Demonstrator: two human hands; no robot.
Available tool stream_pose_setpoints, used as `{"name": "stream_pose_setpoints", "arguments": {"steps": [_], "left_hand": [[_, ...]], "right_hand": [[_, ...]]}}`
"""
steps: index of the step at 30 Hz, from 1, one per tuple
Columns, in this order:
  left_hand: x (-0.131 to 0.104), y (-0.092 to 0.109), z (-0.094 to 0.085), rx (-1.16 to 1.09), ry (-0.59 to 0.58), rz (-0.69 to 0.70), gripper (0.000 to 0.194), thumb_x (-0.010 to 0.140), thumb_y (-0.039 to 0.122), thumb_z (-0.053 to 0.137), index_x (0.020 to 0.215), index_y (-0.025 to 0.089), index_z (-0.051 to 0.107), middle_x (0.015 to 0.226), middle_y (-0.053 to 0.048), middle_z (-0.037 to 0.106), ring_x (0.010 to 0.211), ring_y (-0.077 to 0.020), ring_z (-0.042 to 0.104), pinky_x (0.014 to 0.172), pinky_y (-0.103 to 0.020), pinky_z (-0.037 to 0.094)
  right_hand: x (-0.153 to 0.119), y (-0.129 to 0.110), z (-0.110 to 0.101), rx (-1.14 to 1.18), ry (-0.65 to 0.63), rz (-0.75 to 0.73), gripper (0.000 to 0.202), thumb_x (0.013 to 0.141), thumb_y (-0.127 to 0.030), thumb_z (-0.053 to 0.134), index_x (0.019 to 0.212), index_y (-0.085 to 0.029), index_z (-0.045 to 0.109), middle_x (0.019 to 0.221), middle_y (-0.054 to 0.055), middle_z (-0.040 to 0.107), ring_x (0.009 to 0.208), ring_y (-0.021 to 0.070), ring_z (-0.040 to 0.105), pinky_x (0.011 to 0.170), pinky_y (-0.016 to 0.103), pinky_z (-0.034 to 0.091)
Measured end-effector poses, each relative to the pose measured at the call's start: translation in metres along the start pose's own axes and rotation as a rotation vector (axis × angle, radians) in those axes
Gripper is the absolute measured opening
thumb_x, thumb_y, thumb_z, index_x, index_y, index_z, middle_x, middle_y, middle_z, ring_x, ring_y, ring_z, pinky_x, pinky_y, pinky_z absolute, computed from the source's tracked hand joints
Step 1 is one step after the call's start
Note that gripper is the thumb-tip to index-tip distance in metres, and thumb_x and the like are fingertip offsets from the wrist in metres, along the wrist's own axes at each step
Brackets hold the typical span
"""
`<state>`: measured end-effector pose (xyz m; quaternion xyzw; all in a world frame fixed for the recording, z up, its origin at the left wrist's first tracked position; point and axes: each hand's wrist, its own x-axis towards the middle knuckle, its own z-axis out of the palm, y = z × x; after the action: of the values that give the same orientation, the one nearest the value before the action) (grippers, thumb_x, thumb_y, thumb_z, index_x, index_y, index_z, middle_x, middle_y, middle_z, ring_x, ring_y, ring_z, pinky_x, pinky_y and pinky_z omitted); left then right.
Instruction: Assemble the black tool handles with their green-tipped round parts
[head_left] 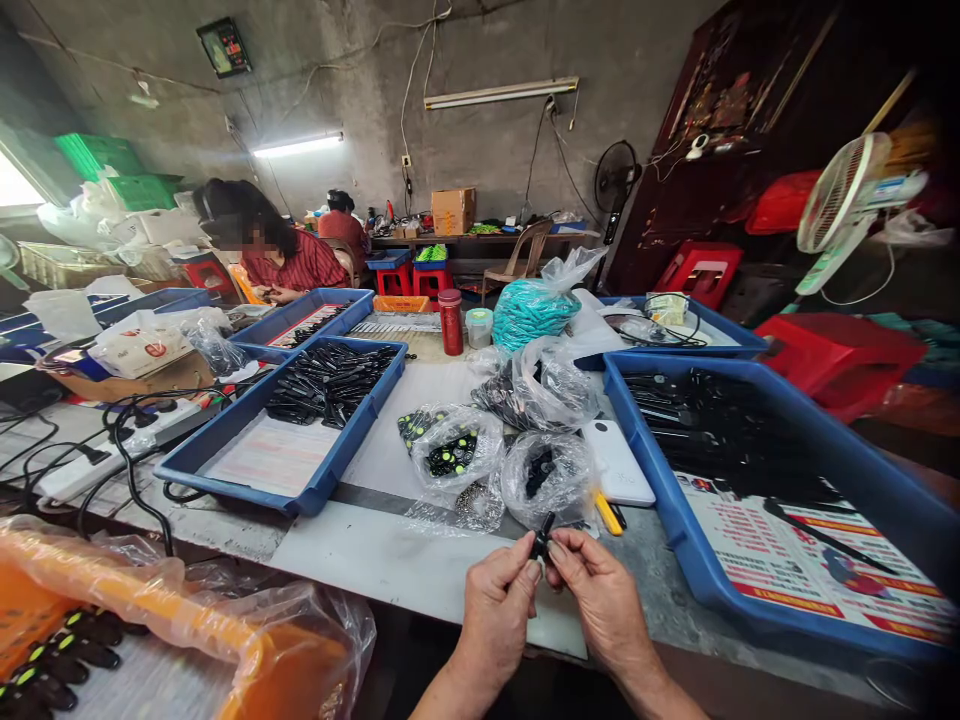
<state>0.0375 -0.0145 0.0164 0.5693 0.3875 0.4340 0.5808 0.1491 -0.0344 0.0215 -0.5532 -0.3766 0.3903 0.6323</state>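
Note:
Both hands meet above the near edge of the table. Between the fingertips is a small black part (543, 538), upright, its lower end hidden by the fingers. My left hand (496, 600) pinches it from the left, thumb and fingers closed. From the right, my right hand (596, 590) is closed round its other side. Just beyond them lies an open plastic bag of black pieces (541, 470). Left of that, another open bag (453, 452) holds black pieces with green dots. A yellow-handled tool (607, 512) rests right of the bags, beside a white phone-like object (619, 462).
Blue trays of black parts stand left (300, 500) and right (675, 540). An orange crate (259, 650) is at the lower left. Farther back are a red bottle (451, 322), a bag of teal pieces (534, 310) and a power strip (112, 455). Two people sit beyond.

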Motion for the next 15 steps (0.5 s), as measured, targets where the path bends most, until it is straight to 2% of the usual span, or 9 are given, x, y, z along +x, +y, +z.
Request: {"name": "stream_pose_setpoints", "arguments": {"steps": [5, 9, 13, 15], "left_hand": [[-0.0001, 0.0006, 0.0014, 0.008, 0.005, 0.029, 0.035, 0.075, 0.035, 0.052, 0.103, 0.016, 0.063, 0.059, 0.001, 0.046, 0.042, -0.0064, 0.037, 0.044, -0.021, 0.036], [-0.0005, 0.0002, 0.0021, 0.07, 0.012, 0.125, 0.032, 0.076, 0.03, 0.051, 0.104, 0.018, 0.063, 0.06, 0.001, 0.046, 0.045, -0.0075, 0.039, 0.046, -0.021, 0.037], [0.0005, 0.0014, 0.0026, 0.023, 0.007, 0.05, 0.034, 0.075, 0.032, 0.052, 0.104, 0.016, 0.062, 0.061, 0.0, 0.048, 0.043, -0.0065, 0.038, 0.044, -0.021, 0.037], [0.001, 0.003, 0.0029, -0.005, 0.006, 0.011, 0.036, 0.074, 0.034, 0.053, 0.104, 0.016, 0.063, 0.06, 0.001, 0.047, 0.042, -0.0063, 0.038, 0.044, -0.02, 0.037]], "right_hand": [[-0.0009, 0.0015, -0.0051, -0.03, 0.031, -0.062, 0.022, 0.061, -0.033, 0.069, 0.075, -0.017, 0.063, 0.064, 0.002, 0.062, 0.054, 0.0159, 0.056, 0.051, 0.023, 0.049], [-0.0031, 0.0018, -0.0057, -0.078, 0.007, -0.036, 0.024, 0.069, -0.04, 0.061, 0.072, -0.016, 0.061, 0.053, 0.0, 0.056, 0.041, 0.0117, 0.047, 0.04, 0.019, 0.042], [-0.0031, -0.001, -0.0044, -0.148, -0.063, -0.018, 0.034, 0.076, -0.046, 0.051, 0.061, -0.016, 0.056, 0.048, -0.002, 0.049, 0.038, 0.0101, 0.042, 0.035, 0.018, 0.036], [-0.0021, -0.0016, -0.0056, -0.174, -0.09, -0.037, 0.034, 0.078, -0.045, 0.05, 0.064, -0.015, 0.058, 0.05, -0.001, 0.05, 0.038, 0.0108, 0.043, 0.035, 0.019, 0.036]]}}
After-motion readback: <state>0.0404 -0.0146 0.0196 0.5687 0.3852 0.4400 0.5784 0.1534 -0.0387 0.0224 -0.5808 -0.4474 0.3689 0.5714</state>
